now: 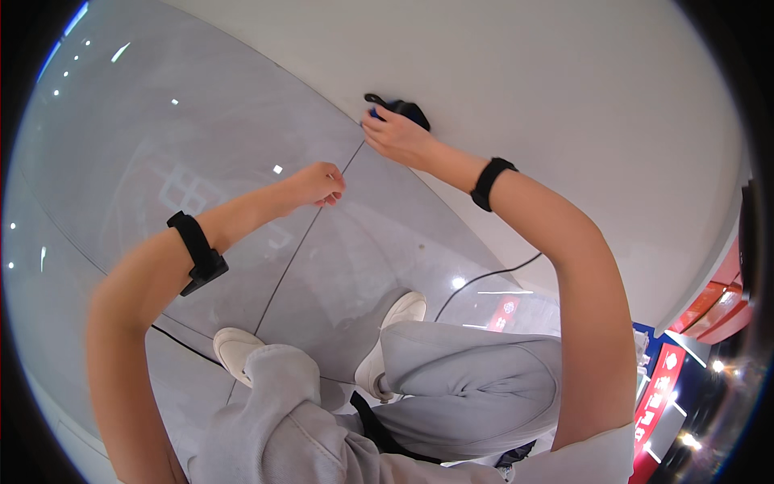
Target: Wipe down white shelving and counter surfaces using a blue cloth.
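Observation:
My right hand (396,138) is at the foot of a white panel, its fingers curled on a blurred black object (412,113) with a blue part by the fingertips. The hand covers much of that object, so its exact kind is unclear. A short black loop or strap sticks out at its far end. Lower and to the left, my left hand (323,183) hovers above the grey floor with curled fingers. I see nothing in it, though its palm is turned away.
The smooth white panel (544,91) rises along the right side. Glossy grey floor tiles (199,121) reflect lights. A thin black cable (478,279) runs from the panel past my right shoe (406,308). Another dark cable (187,346) lies by my left shoe (236,351).

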`<move>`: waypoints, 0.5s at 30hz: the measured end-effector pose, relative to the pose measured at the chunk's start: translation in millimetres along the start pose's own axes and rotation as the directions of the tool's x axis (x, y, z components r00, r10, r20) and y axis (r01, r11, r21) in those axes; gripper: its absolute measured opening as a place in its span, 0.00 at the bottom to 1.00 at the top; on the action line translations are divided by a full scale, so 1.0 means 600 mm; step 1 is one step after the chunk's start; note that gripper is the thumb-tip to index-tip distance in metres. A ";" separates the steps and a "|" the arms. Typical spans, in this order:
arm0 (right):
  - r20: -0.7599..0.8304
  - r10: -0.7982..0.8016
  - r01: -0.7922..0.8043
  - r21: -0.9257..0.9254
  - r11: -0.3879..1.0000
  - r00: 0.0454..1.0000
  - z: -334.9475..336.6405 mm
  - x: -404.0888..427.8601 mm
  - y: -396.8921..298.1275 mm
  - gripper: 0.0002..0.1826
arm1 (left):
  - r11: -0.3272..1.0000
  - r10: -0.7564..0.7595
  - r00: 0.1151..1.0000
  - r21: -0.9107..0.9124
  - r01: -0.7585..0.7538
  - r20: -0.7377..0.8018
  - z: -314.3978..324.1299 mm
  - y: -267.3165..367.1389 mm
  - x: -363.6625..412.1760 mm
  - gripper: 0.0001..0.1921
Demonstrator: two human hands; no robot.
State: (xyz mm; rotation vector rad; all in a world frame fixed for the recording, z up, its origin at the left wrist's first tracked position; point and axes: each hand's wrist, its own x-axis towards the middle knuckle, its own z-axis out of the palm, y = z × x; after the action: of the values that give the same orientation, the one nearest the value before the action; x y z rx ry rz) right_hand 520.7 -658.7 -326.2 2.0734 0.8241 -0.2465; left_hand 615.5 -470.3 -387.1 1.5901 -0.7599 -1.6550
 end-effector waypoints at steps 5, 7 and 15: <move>-0.079 -0.089 0.080 -0.113 0.990 0.993 0.021 -0.035 -0.031 0.11 | 0.986 0.112 0.992 -0.117 -0.118 -0.058 -0.004 0.007 0.001 0.10; -0.045 -0.139 0.138 -0.021 0.990 0.989 0.029 -0.099 -0.067 0.10 | 0.977 0.145 0.987 -0.150 -0.154 -0.064 -0.003 0.015 -0.018 0.10; -0.027 -0.202 0.196 -0.146 0.970 0.979 0.043 0.007 -0.016 0.10 | 0.953 0.139 0.983 -0.254 -0.166 -0.123 -0.012 -0.022 -0.053 0.12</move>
State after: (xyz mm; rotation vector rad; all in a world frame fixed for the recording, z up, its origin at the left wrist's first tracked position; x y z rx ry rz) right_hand 520.7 -673.2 -350.2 1.8690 1.0474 -0.2463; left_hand 621.1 -436.3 -380.1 1.3825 -0.5674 -1.4811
